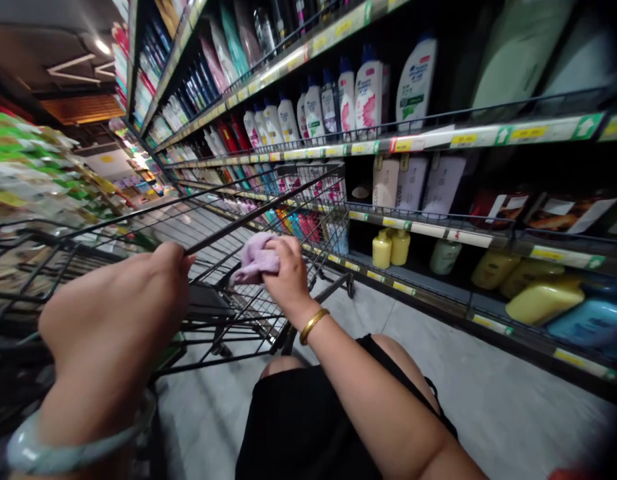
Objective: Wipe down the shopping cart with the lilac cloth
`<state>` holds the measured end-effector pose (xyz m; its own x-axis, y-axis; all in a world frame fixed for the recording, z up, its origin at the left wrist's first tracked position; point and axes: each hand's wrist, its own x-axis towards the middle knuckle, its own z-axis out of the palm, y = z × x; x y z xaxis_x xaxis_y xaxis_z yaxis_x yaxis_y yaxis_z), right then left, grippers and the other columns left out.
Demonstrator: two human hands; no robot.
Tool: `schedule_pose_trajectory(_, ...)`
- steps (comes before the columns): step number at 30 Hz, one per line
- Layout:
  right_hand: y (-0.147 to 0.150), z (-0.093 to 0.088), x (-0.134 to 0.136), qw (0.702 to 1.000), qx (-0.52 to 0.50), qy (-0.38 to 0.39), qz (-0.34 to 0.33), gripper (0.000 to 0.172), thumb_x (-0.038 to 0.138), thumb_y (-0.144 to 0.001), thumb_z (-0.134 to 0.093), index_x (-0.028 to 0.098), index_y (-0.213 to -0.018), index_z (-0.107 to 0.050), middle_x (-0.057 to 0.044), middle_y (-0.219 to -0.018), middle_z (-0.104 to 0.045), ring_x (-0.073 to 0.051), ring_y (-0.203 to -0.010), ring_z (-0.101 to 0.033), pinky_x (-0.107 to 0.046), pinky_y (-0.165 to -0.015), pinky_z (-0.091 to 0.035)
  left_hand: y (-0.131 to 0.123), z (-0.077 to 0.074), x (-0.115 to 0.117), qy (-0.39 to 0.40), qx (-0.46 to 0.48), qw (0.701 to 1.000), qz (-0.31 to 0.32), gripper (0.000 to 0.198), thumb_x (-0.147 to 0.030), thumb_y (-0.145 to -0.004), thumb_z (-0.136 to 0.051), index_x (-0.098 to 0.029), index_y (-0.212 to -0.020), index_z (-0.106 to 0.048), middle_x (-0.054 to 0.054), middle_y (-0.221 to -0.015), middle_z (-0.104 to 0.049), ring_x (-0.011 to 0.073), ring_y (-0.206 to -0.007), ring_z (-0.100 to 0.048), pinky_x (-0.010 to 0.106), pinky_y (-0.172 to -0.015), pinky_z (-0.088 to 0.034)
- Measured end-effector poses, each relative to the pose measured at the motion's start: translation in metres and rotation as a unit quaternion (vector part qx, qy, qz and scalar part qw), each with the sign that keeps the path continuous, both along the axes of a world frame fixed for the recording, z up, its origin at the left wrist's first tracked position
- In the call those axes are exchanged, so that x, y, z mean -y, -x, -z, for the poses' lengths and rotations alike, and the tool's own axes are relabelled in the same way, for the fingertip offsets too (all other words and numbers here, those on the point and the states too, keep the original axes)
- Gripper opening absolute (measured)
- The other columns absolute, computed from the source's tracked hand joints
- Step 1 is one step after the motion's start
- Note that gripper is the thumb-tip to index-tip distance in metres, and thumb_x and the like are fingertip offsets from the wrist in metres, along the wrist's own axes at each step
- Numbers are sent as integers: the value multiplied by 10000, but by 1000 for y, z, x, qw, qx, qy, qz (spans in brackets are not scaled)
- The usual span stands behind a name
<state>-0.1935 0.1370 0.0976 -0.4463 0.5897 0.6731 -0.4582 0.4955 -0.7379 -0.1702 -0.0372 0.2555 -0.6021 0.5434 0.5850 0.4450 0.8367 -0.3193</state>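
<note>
My left hand (123, 303), close to the camera with a pale bangle at the wrist, is closed around the black top rail of a shopping cart (253, 223). Its fingertips are mostly hidden behind the back of the hand. In my right hand (288, 270) is a crumpled light purple cloth (258, 257), bunched between fingers and thumb. A gold bangle (313, 325) circles that wrist. The cloth is at the cart's wire mesh; whether it touches the wires I cannot tell.
Shelves of bottles run along the right, with white shampoo bottles (369, 90) on one level and yellow pump bottles (382, 249) near the floor. Blurred packaged goods (28, 167) stand at left. My knees and black clothing (308, 427) are below, over the grey floor (413, 347).
</note>
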Motion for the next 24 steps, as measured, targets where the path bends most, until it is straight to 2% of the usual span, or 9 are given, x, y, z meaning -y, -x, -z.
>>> schedule_pose_trajectory(3, 6, 17, -18, 979, 106, 160, 76, 375, 10, -747, -592, 187, -1074, -637, -108, -1187, -583, -227, -1081, -612, -379, -1010, -521, -1, 4, -2, 64, -63, 993, -72, 439, -485, -1046, -238, -232, -767, -463, 28, -649, -511, 157, -522, -224, 308, -585, -98)
schedule_pose_trajectory(5, 9, 22, -22, 969, 127, 194, 87, 371, -1, -737, -587, 182, -1058, -626, -105, -1158, -586, -233, -1063, -607, -402, -1016, -516, -1, 6, -2, 76, -78, 991, -75, 423, -475, -1054, -276, -233, -788, -497, 30, -663, -554, 168, -524, -324, 306, -569, -108)
schedule_pose_trajectory(8, 3, 3, -1, 992, 42, 108, 40, 324, 43, -759, -630, 210, -1037, -619, -78, -1142, -582, -216, -1063, -608, -374, -1010, -523, -2, 8, 0, 84, -92, 990, -63, 397, -426, -1060, -299, -229, -821, -548, 49, -684, -602, 205, -580, -486, 314, -567, -115)
schedule_pose_trajectory(11, -7, -21, 32, 999, -37, -10, -15, 294, 86, -800, -650, 228, -1056, -624, -72, -1148, -577, -205, -1110, -611, -344, -1023, -523, -1, 10, 2, 78, -91, 991, -53, 394, -393, -1059, -300, -223, -844, -583, 64, -708, -639, 223, -616, -547, 322, -580, -121)
schedule_pose_trajectory(13, -9, -23, 43, 997, -46, -48, -25, 305, 106, -805, -670, 231, -1080, -628, -80, -1171, -574, -213, -1151, -606, -345, -1044, -515, 0, 11, 3, 75, -92, 991, -56, 419, -406, -1063, -283, -220, -850, -592, 70, -706, -643, 225, -625, -558, 325, -586, -129)
schedule_pose_trajectory(15, -5, -9, 40, 999, -24, -38, -12, 310, 125, -786, -698, 229, -1071, -635, -86, -1182, -573, -222, -1128, -609, -354, -1016, -526, 1, 12, 4, 75, -98, 991, -59, 444, -421, -1069, -258, -219, -851, -588, 70, -695, -633, 223, -622, -558, 326, -584, -131)
schedule_pose_trajectory(19, 9, 29, 14, 991, 75, 99, 55, 278, 104, -757, -657, 212, -1012, -632, -70, -1101, -582, -215, -983, -609, -375, -935, -538, 2, 12, 4, 77, -107, 990, -55, 423, -417, -1067, -272, -225, -825, -560, 58, -674, -609, 226, -598, -541, 322, -558, -116)
schedule_pose_trajectory(21, 10, 31, 10, 984, 92, 139, 58, 261, 97, -761, -636, 209, -997, -629, -61, -1074, -582, -210, -974, -607, -376, -941, -534, 3, 12, 4, 74, -109, 990, -54, 403, -421, -1064, -295, -233, -814, -549, 48, -673, -605, 232, -592, -540, 324, -541, -118)
schedule_pose_trajectory(24, 3, 11, 21, 996, 45, 81, 8, 260, 119, -775, -661, 223, -1012, -638, -58, -1122, -577, -202, -1037, -613, -352, -980, -533, 4, 13, 5, 71, -118, 989, -50, 398, -412, -1066, -289, -244, -797, -529, 38, -666, -597, 239, -585, -545, 323, -523, -133)
